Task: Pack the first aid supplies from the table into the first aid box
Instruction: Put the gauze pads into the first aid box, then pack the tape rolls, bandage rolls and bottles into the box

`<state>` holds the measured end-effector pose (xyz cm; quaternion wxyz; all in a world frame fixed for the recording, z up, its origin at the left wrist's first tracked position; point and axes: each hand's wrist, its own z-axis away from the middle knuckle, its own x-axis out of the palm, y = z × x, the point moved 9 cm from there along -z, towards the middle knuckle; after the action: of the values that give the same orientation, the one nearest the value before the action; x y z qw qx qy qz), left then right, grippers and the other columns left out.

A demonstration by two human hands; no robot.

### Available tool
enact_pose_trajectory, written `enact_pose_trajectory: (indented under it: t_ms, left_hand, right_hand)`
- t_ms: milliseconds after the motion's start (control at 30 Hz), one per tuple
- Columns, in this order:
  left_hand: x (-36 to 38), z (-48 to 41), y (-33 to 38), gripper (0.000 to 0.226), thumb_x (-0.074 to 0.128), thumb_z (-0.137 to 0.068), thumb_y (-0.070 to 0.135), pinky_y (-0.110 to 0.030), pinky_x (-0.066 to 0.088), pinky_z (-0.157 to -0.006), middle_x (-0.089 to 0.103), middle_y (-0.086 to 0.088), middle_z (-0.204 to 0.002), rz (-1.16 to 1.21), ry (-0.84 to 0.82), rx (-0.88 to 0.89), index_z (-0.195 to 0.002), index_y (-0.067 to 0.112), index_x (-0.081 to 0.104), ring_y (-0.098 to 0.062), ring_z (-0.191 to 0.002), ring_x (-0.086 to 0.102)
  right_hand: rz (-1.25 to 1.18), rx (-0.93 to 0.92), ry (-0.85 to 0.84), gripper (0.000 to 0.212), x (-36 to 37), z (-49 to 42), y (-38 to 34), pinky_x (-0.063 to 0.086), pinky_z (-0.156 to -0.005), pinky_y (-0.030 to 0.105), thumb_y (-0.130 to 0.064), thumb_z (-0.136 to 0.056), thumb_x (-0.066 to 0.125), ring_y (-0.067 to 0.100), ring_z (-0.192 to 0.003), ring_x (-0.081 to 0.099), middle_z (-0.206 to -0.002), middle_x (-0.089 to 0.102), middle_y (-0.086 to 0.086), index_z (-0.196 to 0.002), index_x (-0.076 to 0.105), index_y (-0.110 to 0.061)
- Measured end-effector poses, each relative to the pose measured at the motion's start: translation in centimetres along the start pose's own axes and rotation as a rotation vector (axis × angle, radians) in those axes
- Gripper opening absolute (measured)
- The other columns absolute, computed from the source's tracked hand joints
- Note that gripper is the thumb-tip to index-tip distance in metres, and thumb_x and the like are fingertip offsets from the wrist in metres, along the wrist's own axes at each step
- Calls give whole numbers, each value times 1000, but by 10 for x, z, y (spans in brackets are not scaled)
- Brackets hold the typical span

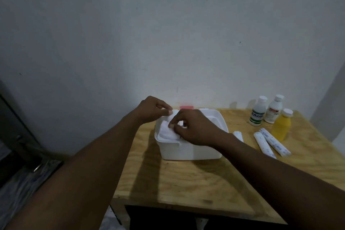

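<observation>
Both hands, left hand [155,108] and right hand [194,127], pinch white gauze [167,131] into the first aid box [188,150]; rolls [268,141] and bottles [268,112] likely come next

Smooth white plastic box [190,152] holds soft white cloth [167,132] on a matt plywood table [186,183].

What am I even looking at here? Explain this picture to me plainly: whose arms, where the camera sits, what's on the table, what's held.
There is no machine here. A person wears one camera on the head, looking down at their own arms. The left hand and right hand both pinch a white cloth-like pad over an open white first aid box on a wooden table. To the right of the box lie three white wrapped rolls. Behind the rolls stand two white bottles and a yellow bottle. Something red shows behind the box, too blurred to name.
</observation>
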<state>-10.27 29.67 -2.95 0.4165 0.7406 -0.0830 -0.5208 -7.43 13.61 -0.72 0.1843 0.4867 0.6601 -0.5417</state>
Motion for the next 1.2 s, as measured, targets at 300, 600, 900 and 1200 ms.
enact_pose_trajectory:
  t_ms: [300,600,900,1200]
  left_hand:
    - [1,-12,62,7,81,-78,34,-35,55,-92,78,-1,-96,-17,65,69,-85,31,80,-17,-96,71]
    - [102,-8,155,20,76,-83,39,-25,44,-85,69,5,-110,-259,-165,297,-99,26,79,-7,-100,57]
    - [181,4,176,18,71,-78,35,-36,50,-87,73,5,-98,-874,-411,315,-91,24,75,-18,-94,65]
    - [213,4,170,37,72,-84,28,-62,1,-120,66,-5,-118,-1190,-457,244,-116,17,59,-26,-121,58]
  right_hand:
    - [48,155,196,18,-98,19,45,37,-66,6,-20,-89,60,-9,-72,57,-88,72,-10,-93,77,-20]
    - [146,406,38,13,-130,92,125,51,-71,23,-14,-85,61,9,-79,66,-86,73,-3,-82,72,-19]
    - [327,451,-286,8,-91,131,152,57,-80,35,-21,-79,69,16,-89,66,-93,73,0,-86,72,-18]
    - [488,423,-290,26,-70,138,168,35,-76,29,-42,-88,60,27,-119,46,-91,50,-2,-99,74,-23]
